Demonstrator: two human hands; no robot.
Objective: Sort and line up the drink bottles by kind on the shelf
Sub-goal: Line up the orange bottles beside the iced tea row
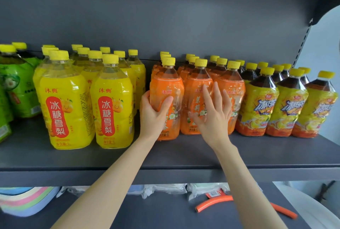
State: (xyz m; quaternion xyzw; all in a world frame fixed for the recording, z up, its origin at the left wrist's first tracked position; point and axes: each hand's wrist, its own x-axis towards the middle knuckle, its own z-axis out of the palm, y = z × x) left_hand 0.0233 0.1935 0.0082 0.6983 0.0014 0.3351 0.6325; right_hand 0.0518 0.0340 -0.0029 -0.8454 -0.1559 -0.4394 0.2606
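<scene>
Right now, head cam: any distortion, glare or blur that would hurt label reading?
Head view: wide-angle warp leans the green bottles at the left edge and the shelf upright at the right. Head view: light soft and even, faint sheen on the orange bottles. Head view: yellow bottles read sharp; iced tea bottles at right look softer.

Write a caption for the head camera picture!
Left hand grips the leftmost orange bottle while the open right hand touches the middle orange bottle.

Glossy plastic bottles [166, 98]; matt, probably metal shelf [184, 155].
</scene>
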